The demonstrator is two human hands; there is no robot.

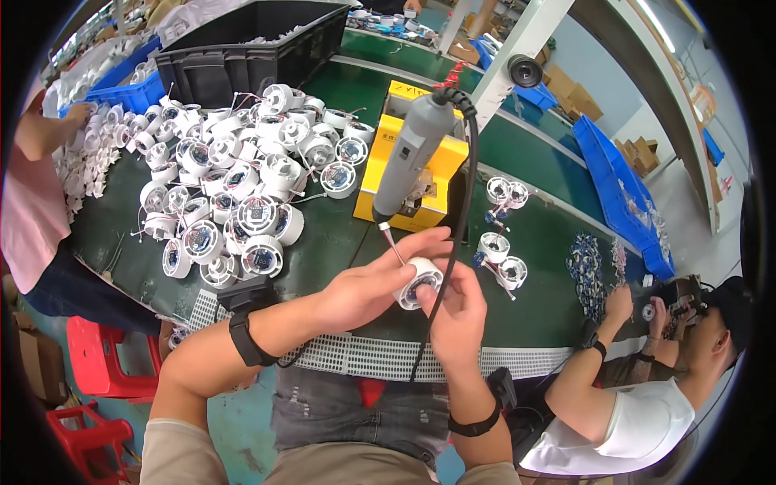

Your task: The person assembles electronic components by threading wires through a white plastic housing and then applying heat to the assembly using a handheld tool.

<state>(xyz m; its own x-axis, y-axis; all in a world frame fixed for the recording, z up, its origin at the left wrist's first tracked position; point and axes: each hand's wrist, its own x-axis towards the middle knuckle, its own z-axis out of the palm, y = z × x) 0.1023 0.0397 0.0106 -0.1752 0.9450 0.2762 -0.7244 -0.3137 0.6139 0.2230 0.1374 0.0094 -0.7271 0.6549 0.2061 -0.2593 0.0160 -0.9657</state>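
Observation:
A white round housing (421,273) with a dark circuit board inside is held between my two hands, close to the front of the green table. My left hand (364,284) grips its left side, thumb on the rim and fingers stretched behind it. On the right side, my right hand (457,311) closes thumb and fingers around the housing. A grey electric screwdriver (414,153) hangs above, tilted, its thin bit pointing down at the housing's upper left; whether the tip touches is unclear. Its black cable runs down in front of my right hand.
A yellow box (451,174) stands behind the screwdriver. Many similar white housings (241,178) are piled at left, before a black crate (246,65). Several more units (495,245) lie right, with a blue tray (618,194) beyond. Co-workers sit or stand on both sides.

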